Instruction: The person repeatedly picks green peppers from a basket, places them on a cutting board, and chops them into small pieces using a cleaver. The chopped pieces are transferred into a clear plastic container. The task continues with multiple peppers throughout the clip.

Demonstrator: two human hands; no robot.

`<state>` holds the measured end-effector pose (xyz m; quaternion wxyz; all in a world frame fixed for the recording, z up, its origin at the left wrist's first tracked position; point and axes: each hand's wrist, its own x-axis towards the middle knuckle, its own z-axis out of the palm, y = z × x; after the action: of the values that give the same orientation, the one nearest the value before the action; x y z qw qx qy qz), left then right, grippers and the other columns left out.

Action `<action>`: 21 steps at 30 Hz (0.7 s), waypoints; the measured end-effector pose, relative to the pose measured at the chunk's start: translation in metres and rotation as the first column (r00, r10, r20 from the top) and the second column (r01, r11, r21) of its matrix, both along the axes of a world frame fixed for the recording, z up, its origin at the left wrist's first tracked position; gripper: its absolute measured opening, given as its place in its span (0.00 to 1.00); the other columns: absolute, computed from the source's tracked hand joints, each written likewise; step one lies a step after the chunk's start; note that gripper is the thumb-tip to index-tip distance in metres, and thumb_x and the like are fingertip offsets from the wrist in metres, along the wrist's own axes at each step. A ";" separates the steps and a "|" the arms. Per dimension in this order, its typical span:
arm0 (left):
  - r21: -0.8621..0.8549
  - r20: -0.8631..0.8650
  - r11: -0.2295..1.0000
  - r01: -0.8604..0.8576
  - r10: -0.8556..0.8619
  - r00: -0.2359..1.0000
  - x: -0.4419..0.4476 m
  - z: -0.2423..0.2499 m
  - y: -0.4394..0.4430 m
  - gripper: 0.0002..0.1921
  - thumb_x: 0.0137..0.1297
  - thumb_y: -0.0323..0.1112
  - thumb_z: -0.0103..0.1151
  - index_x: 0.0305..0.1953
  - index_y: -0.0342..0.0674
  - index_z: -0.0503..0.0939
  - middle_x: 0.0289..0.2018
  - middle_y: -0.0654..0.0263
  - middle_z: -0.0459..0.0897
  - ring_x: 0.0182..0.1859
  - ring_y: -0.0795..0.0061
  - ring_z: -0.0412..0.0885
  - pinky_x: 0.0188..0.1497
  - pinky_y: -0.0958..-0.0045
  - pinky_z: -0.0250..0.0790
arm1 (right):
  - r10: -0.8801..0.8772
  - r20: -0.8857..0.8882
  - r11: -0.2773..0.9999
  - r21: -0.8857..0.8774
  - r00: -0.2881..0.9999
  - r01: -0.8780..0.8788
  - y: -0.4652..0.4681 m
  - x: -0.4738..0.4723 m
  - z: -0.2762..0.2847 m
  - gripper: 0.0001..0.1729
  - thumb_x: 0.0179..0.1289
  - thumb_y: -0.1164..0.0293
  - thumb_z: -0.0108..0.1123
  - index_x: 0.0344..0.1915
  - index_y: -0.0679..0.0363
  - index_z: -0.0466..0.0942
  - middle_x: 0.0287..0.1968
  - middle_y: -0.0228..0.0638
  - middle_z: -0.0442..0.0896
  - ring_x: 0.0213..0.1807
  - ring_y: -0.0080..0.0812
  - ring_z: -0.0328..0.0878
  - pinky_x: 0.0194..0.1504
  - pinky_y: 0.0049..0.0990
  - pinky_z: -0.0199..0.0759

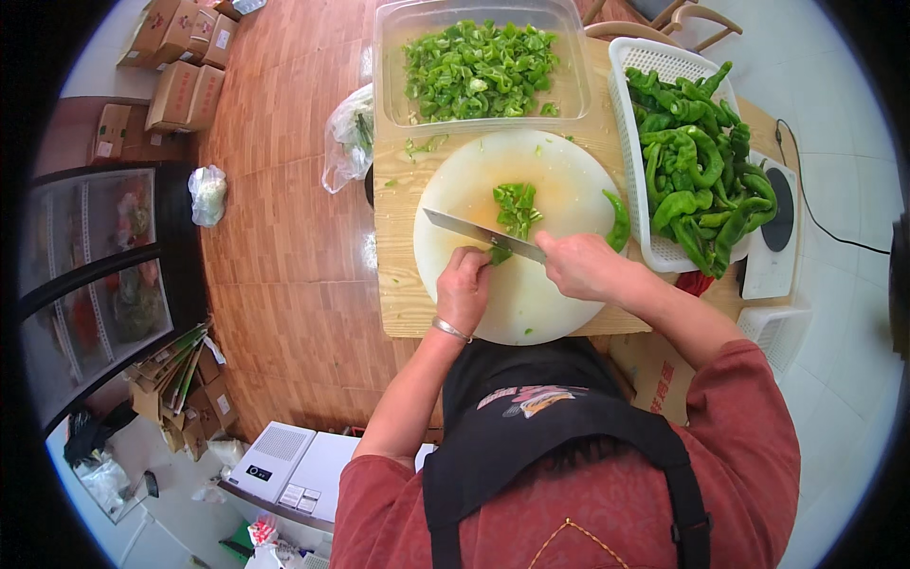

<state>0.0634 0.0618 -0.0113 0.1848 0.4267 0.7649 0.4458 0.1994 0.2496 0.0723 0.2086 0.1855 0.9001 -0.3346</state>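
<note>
My right hand grips a cleaver by its handle, with the wide blade slanting across a round white cutting board. Under the blade lies a piece of green pepper, which the bent fingers of my left hand hold down on the board. Just beyond the blade sits a small heap of chopped green pepper. One whole green pepper rests at the board's right edge, near my right wrist.
Behind the board, a clear plastic tub holds chopped peppers. A white plastic basket heaped with whole peppers stands on the right of the wooden table, beside a white scale-like device. A plastic bag hangs at the left edge.
</note>
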 end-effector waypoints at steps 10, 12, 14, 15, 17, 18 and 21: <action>-0.146 0.144 0.971 -0.191 0.212 0.967 0.026 0.010 0.009 0.07 0.56 0.22 0.69 0.35 0.33 0.80 0.30 0.59 0.78 0.29 0.68 0.78 0.33 0.69 0.72 | -0.517 -0.149 0.851 -0.194 0.843 0.488 -0.040 0.033 -0.025 0.16 0.66 0.72 0.52 0.50 0.68 0.67 0.27 0.62 0.80 0.33 0.66 0.79 0.38 0.57 0.71; -0.132 0.145 0.972 -0.196 0.215 0.966 0.030 0.010 0.011 0.08 0.56 0.22 0.69 0.35 0.33 0.80 0.30 0.59 0.78 0.29 0.68 0.78 0.32 0.69 0.72 | -0.568 -0.079 0.808 -0.242 0.819 0.537 -0.051 0.037 -0.024 0.16 0.65 0.71 0.53 0.50 0.68 0.67 0.26 0.62 0.79 0.32 0.67 0.79 0.38 0.57 0.70; -0.119 0.129 0.979 -0.166 0.181 0.975 0.030 0.010 0.014 0.07 0.56 0.22 0.69 0.35 0.34 0.81 0.31 0.59 0.79 0.30 0.66 0.79 0.33 0.69 0.73 | -0.575 -0.132 0.811 -0.227 0.808 0.540 -0.058 0.035 -0.048 0.16 0.65 0.71 0.53 0.49 0.69 0.68 0.26 0.61 0.79 0.32 0.67 0.79 0.38 0.57 0.70; -0.086 0.107 0.987 -0.137 0.146 0.984 0.029 0.007 0.013 0.07 0.56 0.21 0.69 0.36 0.34 0.81 0.32 0.58 0.79 0.31 0.65 0.80 0.34 0.68 0.73 | -0.573 -0.161 0.814 -0.224 0.804 0.536 -0.058 0.030 -0.053 0.16 0.66 0.71 0.54 0.49 0.69 0.68 0.26 0.61 0.79 0.32 0.67 0.79 0.38 0.57 0.70; -0.022 0.060 0.997 -0.076 0.077 0.995 0.025 -0.001 0.009 0.07 0.56 0.20 0.68 0.36 0.34 0.81 0.34 0.58 0.81 0.33 0.63 0.81 0.36 0.66 0.75 | -0.641 -0.159 0.760 -0.272 0.751 0.590 -0.052 0.025 -0.058 0.15 0.66 0.70 0.54 0.48 0.68 0.68 0.26 0.60 0.79 0.31 0.66 0.79 0.37 0.57 0.70; -0.016 0.007 0.999 -0.052 0.052 0.999 0.022 0.000 0.010 0.07 0.56 0.20 0.67 0.36 0.35 0.81 0.34 0.58 0.81 0.34 0.62 0.82 0.37 0.66 0.75 | -0.674 -0.160 0.730 -0.298 0.721 0.616 -0.048 0.021 -0.061 0.15 0.66 0.70 0.55 0.47 0.68 0.67 0.25 0.59 0.79 0.31 0.66 0.79 0.36 0.57 0.70; 0.002 -0.139 1.000 0.018 -0.018 0.990 0.011 0.005 0.006 0.08 0.54 0.18 0.65 0.36 0.36 0.81 0.36 0.58 0.82 0.37 0.59 0.82 0.39 0.64 0.76 | -0.466 -0.257 0.885 -0.153 0.847 0.441 -0.031 0.023 -0.035 0.13 0.65 0.71 0.55 0.46 0.66 0.68 0.25 0.58 0.80 0.31 0.64 0.80 0.35 0.56 0.72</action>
<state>0.0747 0.0675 -0.0067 0.1345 0.4640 0.7713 0.4145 0.2225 0.2188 0.0376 -0.0007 0.3331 0.8356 -0.4369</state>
